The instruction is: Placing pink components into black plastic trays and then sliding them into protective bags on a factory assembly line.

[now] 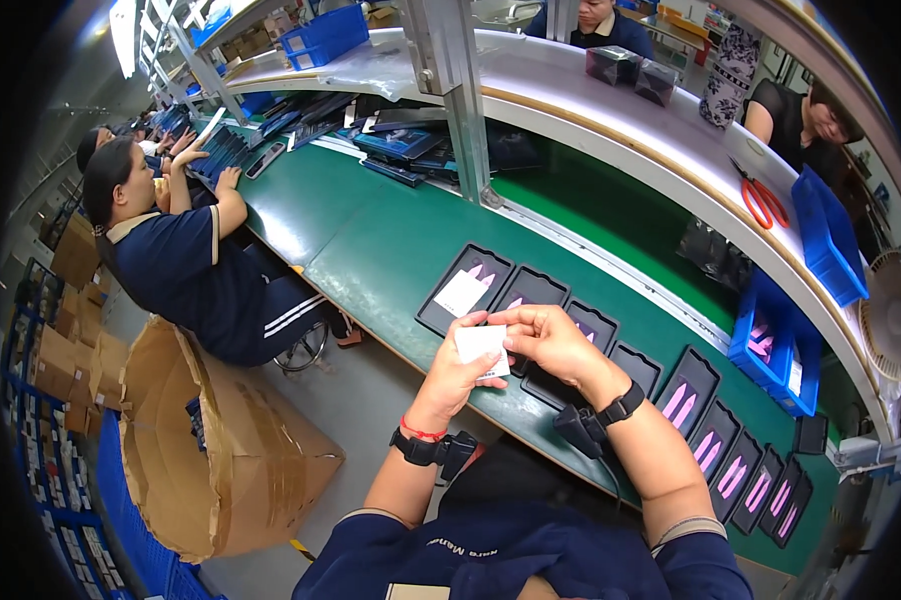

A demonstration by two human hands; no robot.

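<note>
In front of my body my left hand point(461, 372) grips a small stack of white cards point(483, 350), thumb across the face. My right hand point(551, 342) has its thumb and fingers pinched at the upper right edge of the cards. Just beyond both hands lies a row of black trays point(689, 388) with pink pointed pieces point(680, 402) in pairs. The leftmost tray point(438, 318) also has a white card point(461, 291) lying on its pink pieces. My hands and forearms partly cover the trays nearest to me.
The trays stand on a green bench point(371, 270). Blue bins point(766, 350) sit at its right. A raised shelf point(591, 95) behind carries red-handled pliers point(764, 203). A metal post point(456, 110) rises mid-bench. At left are a co-worker point(186, 270) and a large cardboard box point(261, 460).
</note>
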